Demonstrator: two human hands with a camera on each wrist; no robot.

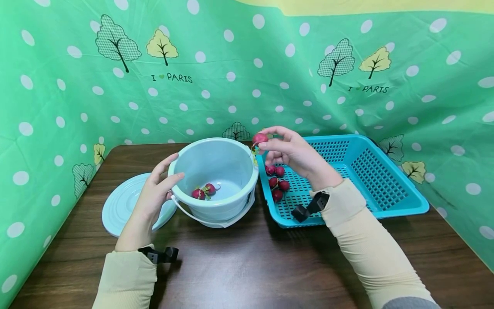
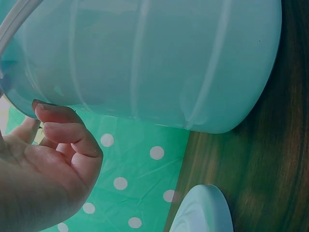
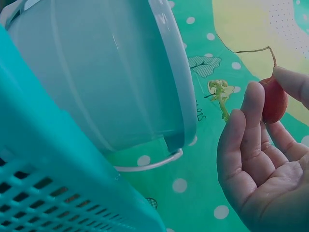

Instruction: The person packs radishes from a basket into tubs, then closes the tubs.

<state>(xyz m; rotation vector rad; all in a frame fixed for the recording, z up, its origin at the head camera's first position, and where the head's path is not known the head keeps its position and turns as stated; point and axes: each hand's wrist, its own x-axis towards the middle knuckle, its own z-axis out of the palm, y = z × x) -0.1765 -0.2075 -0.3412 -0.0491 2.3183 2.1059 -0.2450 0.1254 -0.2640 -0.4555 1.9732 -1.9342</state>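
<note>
Right hand: we pinched one radish betw. thumb & fingertips, held up just at the bucket's 3 o'clock rim, above the gap betw. bucket & basket. In the right wrist view the radish sat at the fingertips, root tail up, leaf stub off to the side.

Left hand: we had it against the bucket at its 9 o'clock side, thumb at the rim, fingers lying along the wall; left wrist view showed fingers curled just under the rim, so a steadying grip as far as we cld tell.

Done so far: 2 radishes lay on the bucket floor, toward 7 o'clock.

In hand: 1, not yet over the opening.

Left: approx. 5 radishes clustered in the basket at its 9 o'clock end; rest of the basket showed bare mesh.

Progress, our est.: under halfway; 2 in, 1 on the way, 5 to go.

Lid: flat on the table, at the bucket's 8 o'clock, partly under our left hand.
</note>
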